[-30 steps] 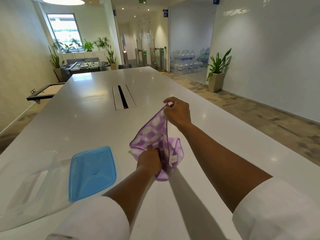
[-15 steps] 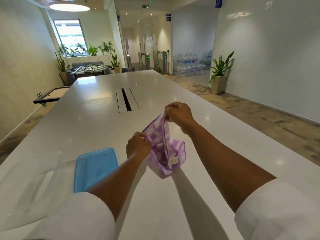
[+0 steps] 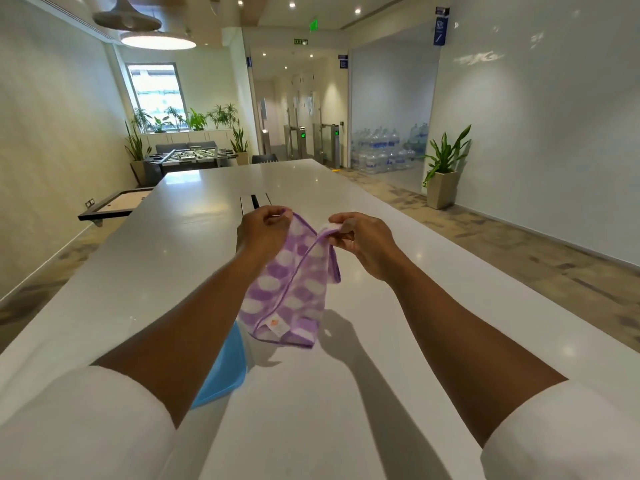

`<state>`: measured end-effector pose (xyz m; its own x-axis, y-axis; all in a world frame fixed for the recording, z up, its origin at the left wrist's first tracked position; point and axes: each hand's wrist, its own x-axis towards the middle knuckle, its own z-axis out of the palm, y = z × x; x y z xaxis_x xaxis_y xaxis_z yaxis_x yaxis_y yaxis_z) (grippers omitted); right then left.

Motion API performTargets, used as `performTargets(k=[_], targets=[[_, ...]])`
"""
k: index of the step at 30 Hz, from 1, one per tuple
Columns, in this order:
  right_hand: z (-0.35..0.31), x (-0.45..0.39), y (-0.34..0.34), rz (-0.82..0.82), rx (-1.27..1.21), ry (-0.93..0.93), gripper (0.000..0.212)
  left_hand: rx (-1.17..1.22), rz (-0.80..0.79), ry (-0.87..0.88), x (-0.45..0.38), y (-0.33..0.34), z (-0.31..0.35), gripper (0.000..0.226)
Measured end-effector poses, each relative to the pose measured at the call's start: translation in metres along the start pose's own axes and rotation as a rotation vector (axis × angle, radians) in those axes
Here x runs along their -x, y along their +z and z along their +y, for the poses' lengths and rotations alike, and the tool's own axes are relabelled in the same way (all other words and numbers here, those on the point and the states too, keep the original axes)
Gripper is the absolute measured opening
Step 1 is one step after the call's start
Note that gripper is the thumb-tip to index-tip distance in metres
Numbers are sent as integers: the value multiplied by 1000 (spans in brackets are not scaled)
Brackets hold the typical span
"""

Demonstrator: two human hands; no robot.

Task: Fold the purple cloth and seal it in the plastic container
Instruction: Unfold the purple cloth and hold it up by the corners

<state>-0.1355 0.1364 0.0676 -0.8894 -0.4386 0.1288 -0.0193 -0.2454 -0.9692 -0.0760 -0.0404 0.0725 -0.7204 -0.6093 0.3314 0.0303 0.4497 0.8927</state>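
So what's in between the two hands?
In the head view, only the purple-and-white spotted cloth stretches between the left hand and the right hand; each pinches a top corner.

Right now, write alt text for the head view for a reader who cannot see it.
A person's left hand and right hand each pinch a top corner of a purple cloth with white spots, holding it up over a long white table. A blue lid lies on the table, partly hidden behind the left forearm.
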Motion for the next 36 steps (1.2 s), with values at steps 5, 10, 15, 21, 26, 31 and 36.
performTargets(k=[5, 10, 15, 21, 26, 31, 36], targets=[[-5, 8, 6, -49, 246, -155, 17, 129, -123, -18, 1, -5, 11, 10], [-7, 7, 12, 16, 493, -328, 16, 175, -200, 25, 1, -9, 19, 20], [-13, 7, 18, -18, 495, -352, 9, 160, -274, 55, 5, -11, 22, 20], [-15, 7, 22, 59, 529, -364, 11, 149, -334, 84, 13, -14, 28, 18], [-15, 9, 22, 83, 523, -404, 13, 156, -377, 79, 14, -15, 31, 18], [-16, 11, 25, 111, 535, -407, 14, 150, -388, 76, 16, -15, 32, 17], [-18, 13, 25, 114, 530, -421, 13, 153, -404, 107, 19, -14, 32, 12]])
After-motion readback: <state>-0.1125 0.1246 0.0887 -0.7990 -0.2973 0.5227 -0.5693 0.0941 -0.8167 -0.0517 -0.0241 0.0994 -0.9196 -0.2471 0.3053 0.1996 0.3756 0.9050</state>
